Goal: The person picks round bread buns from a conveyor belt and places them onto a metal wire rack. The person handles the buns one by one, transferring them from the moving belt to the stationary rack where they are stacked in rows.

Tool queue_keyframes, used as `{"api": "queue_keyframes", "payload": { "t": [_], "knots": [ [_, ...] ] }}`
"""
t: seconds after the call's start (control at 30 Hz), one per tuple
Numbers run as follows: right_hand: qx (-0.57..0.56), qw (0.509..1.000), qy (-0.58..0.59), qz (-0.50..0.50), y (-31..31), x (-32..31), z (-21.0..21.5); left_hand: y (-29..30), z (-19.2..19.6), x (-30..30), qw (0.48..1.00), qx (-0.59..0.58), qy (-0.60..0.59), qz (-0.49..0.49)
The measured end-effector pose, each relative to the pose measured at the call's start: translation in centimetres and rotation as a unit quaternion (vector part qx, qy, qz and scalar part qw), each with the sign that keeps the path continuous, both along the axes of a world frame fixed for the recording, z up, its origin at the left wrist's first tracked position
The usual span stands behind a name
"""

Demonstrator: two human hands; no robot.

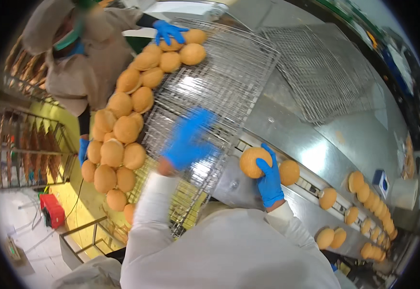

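Observation:
My right hand (270, 185), in a blue glove, grips a round golden bun (253, 161) at the edge of a conveyor strip. Just right of those fingers, another bun (289, 172) lies on the strip. My left hand (188, 139), also blue-gloved, is over a wire rack (229, 77) and blurred by motion. Its outline shows fingers spread apart, and no bun shows in it. Many buns (112, 152) cover the rack's left side in staggered rows, left of that hand.
A co-worker (92, 58) stands at the far left, one gloved hand (169, 32) on the far buns. Wire grids (320, 72) lie on the steel table at the back right. More buns (373, 202) line the conveyor to the right. A trolley (27, 144) stands at left.

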State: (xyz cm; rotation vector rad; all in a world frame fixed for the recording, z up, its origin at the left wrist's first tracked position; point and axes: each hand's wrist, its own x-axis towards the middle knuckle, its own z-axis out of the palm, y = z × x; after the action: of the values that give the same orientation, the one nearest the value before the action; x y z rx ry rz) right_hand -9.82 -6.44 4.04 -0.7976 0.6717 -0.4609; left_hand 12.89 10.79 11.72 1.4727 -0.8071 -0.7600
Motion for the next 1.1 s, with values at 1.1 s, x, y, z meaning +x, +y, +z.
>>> {"api": "queue_keyframes", "payload": {
  "t": [1.1],
  "knots": [
    [-0.377, 0.887, 0.256, -0.069, -6.5, -6.6, -6.7, 20.4, 0.6, 7.9, 0.686, 0.517, -0.506, -0.074]
  ]
}}
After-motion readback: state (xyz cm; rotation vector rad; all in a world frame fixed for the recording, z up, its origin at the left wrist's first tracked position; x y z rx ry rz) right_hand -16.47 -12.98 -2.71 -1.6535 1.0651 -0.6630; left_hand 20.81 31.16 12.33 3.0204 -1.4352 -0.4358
